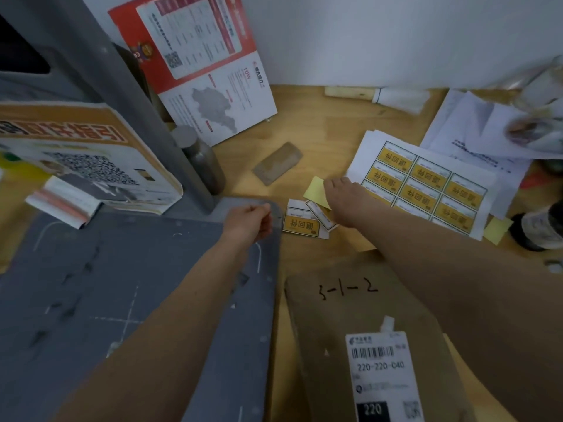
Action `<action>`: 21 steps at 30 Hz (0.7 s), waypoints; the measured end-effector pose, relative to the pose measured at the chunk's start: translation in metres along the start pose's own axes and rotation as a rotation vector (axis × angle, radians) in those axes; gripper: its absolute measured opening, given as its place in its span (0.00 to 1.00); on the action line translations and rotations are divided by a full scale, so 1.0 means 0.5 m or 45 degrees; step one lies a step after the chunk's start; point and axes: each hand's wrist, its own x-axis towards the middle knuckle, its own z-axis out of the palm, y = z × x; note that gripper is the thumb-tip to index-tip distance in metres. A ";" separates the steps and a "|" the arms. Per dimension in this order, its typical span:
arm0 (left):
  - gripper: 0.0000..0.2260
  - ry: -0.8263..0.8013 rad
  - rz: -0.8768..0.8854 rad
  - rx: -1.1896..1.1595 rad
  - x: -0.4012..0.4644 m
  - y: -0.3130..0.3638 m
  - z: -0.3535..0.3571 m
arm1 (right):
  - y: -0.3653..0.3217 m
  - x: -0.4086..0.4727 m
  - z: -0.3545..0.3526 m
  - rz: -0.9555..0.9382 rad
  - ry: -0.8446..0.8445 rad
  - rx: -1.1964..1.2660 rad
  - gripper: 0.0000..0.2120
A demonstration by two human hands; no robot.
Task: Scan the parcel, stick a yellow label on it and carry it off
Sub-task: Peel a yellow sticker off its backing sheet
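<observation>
A brown flat parcel (pixel 359 318) lies at the near edge of the wooden desk, with "3-1-2" handwritten on it and a white barcode label (pixel 380 376). My right hand (pixel 347 199) reaches past it, fingers down on a pale yellow backing slip (pixel 315 191), just above two cut yellow labels (pixel 301 228) lying loose. A sheet of several yellow labels (pixel 426 187) lies to the right of that hand. My left hand (pixel 248 223) hovers over the corner of the grey scanner base (pixel 122 284), fingers curled in; whether it holds anything is hidden.
The scanner's grey post (pixel 170 123) rises at left beside a metal cylinder (pixel 204 161). Printed notices (pixel 210 65) lean against the wall. A brown tape piece (pixel 277 164) lies mid-desk. Loose papers (pixel 475 129) and bottles (pixel 539 226) crowd the right side.
</observation>
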 end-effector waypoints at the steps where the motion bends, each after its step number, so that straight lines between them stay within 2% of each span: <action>1: 0.10 -0.001 0.001 0.007 0.004 0.000 0.000 | 0.002 0.005 0.001 -0.007 0.032 -0.051 0.23; 4: 0.10 -0.018 -0.004 -0.008 0.012 0.001 0.000 | 0.004 0.016 0.001 -0.047 0.108 -0.112 0.18; 6: 0.09 -0.030 -0.001 -0.015 0.013 0.001 -0.001 | 0.004 0.017 -0.006 -0.038 0.132 -0.015 0.15; 10: 0.07 -0.026 0.005 -0.002 0.008 0.001 -0.004 | 0.015 0.001 -0.047 0.237 0.199 0.560 0.07; 12: 0.04 -0.025 0.042 0.030 -0.001 0.006 -0.002 | 0.021 -0.019 -0.077 0.351 0.162 1.092 0.07; 14: 0.07 -0.049 0.082 0.055 -0.021 0.016 0.005 | 0.019 -0.059 -0.113 0.382 0.080 1.553 0.08; 18: 0.12 -0.192 0.160 -0.059 -0.095 0.040 0.030 | -0.003 -0.166 -0.171 0.251 0.064 1.806 0.08; 21: 0.08 -0.233 0.258 -0.262 -0.169 0.042 0.049 | -0.017 -0.256 -0.191 0.218 0.069 1.890 0.09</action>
